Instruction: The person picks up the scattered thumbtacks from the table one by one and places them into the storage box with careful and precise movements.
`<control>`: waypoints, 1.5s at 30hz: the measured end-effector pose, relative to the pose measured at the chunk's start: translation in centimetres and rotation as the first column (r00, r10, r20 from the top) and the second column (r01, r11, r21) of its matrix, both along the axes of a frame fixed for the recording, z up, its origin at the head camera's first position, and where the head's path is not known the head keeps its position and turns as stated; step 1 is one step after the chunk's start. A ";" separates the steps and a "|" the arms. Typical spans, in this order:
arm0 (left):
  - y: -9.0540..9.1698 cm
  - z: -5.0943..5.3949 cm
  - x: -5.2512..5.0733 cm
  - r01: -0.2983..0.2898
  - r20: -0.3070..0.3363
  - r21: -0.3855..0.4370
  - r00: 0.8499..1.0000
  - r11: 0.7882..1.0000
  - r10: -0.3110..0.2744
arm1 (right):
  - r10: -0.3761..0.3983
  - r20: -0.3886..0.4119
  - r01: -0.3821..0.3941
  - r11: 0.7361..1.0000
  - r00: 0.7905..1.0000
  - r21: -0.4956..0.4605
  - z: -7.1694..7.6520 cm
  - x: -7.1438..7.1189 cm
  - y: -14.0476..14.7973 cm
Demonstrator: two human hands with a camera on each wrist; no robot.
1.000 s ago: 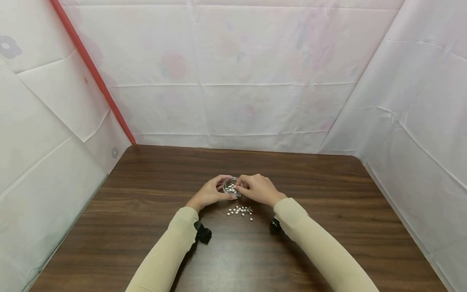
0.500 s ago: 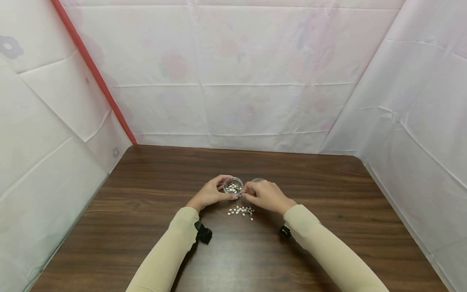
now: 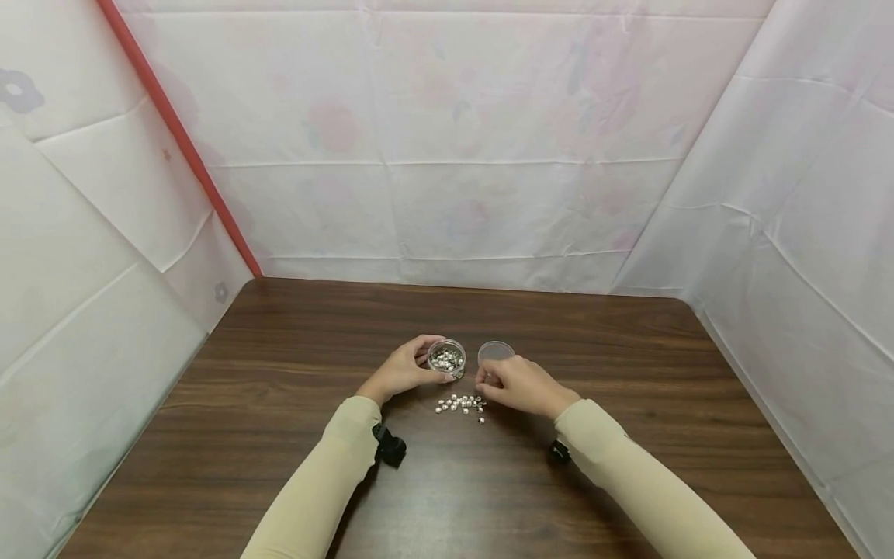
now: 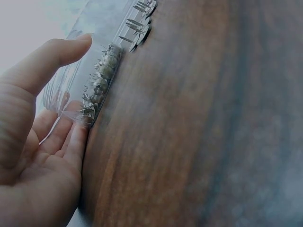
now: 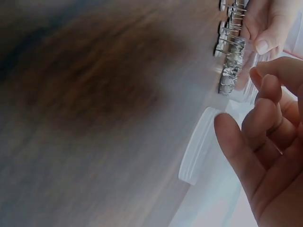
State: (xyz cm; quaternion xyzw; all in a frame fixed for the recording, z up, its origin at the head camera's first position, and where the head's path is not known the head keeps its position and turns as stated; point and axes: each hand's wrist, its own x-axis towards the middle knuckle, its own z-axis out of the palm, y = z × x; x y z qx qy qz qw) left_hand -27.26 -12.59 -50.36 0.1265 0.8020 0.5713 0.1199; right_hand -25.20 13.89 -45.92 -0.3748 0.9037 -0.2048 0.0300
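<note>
In the head view, a clear round jar holds silver tacks. My left hand curls round its left side, thumb in front; the left wrist view shows this hand against the jar's clear wall. Several loose tacks lie points up in front of the jar. My right hand hovers right of them, partly over a clear lid. In the right wrist view the thumb stands apart from the bent fingers of this hand, and nothing shows between them. Beyond it is the lid.
The brown wooden table runs up to patterned white cloth at the back and both sides. A red strip slants down the back left corner. Small black devices sit at both wrists.
My right hand has come out of the jar and moved right and towards the front, uncovering the lid. My left hand and the jar have stayed in place.
</note>
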 end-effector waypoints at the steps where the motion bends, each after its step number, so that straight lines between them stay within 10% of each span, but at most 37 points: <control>1: 0.0 0.0 0.0 -0.001 0.000 -0.001 1.000 1.000 0.001 | 0.007 0.008 -0.007 1.000 1.000 -0.003 -0.1 0.0 0.1; 45: 0.2 0.0 0.1 -0.002 0.001 0.013 1.000 1.000 0.002 | 0.076 0.032 -0.078 0.995 0.997 0.067 -0.7 0.5 0.6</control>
